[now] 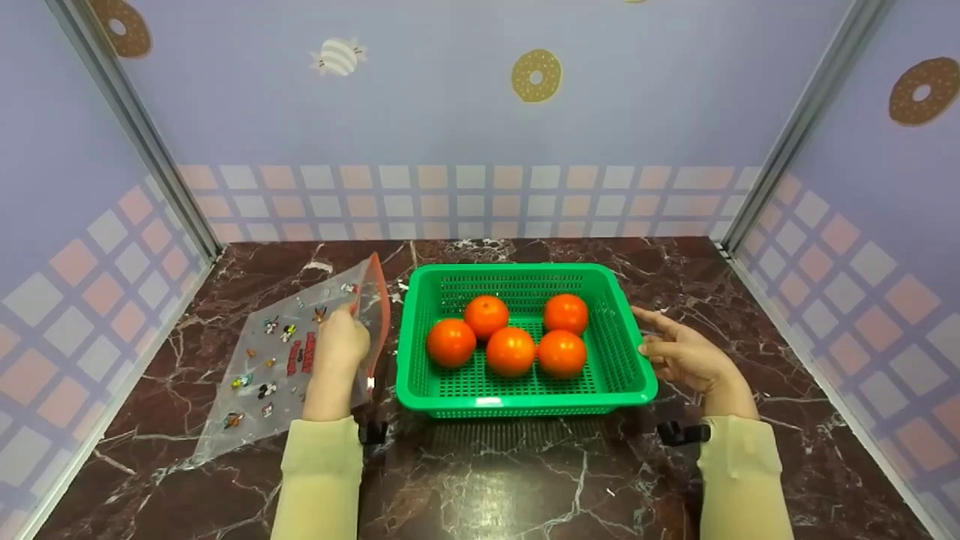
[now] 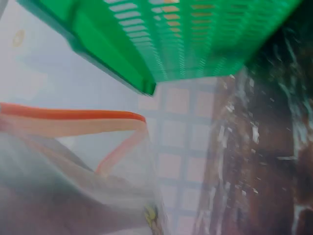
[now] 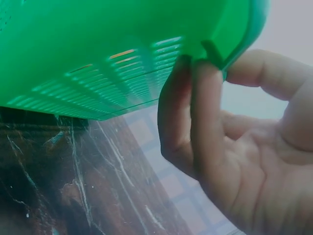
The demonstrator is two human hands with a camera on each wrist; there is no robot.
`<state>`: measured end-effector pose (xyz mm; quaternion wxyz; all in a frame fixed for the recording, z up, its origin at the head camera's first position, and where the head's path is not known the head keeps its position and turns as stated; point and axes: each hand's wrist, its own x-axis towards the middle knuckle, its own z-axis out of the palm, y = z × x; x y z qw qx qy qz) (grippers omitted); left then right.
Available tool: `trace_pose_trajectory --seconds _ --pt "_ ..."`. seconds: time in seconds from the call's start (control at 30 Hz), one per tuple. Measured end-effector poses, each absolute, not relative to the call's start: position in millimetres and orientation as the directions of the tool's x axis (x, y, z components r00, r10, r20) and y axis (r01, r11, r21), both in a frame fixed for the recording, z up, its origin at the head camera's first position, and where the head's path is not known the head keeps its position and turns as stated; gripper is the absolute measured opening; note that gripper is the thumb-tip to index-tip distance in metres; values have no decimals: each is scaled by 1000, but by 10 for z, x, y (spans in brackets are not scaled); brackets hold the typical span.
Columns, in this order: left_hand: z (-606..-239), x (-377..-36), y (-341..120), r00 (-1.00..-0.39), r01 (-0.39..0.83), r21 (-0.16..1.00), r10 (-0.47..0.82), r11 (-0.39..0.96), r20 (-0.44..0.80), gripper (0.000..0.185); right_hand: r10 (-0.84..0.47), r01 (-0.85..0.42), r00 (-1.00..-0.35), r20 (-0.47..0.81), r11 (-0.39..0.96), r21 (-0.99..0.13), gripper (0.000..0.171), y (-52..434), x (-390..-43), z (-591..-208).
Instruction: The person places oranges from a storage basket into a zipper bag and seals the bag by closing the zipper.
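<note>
Head view: left hand pinches the bag at the basket's 9 o'clock; right hand, fingers relaxed, touches its 3 o'clock rim.

- Basket sat mid-worktop, five oranges inside.
- Zip bag lay just left of basket, left hand on it.
- Right hand touched basket's right rim.
</note>
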<state>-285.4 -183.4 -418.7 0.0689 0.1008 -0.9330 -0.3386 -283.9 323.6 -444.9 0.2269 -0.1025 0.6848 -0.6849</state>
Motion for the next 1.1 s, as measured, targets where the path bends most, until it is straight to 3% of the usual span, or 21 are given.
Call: trace_pose_trajectory --seconds 0.33,0.47,0.6,0.7,0.83,1.1 --pt "-4007 -2730 -1677 -967 -87 695 -229 714 114 48 -192 122 -964 -182 286 -950 76 3046 -2753 -4265" --pt "-3976 -2701 -1601 -967 -67 702 -219 709 128 48 -24 70 -996 -86 393 -917 67 2889 -2713 -4146" --pt "-3966 -2692 -1543 -970 -53 696 -202 716 134 47 86 -12 -995 43 336 -942 57 2620 -2647 -4044" --pt "-3970 -2686 -1512 -971 -46 691 -194 722 138 47 53 -72 -995 84 190 -979 51 2346 -2588 -4005" --pt "-3979 -2672 -1485 -972 -42 692 -189 720 138 47 -86 -78 -993 75 36 -996 48 1914 -2503 -4002" --pt "-3961 -2654 -1417 -968 -14 699 -184 715 169 45 -274 -20 -961 30 -38 -999 54 1074 -2454 -4034"
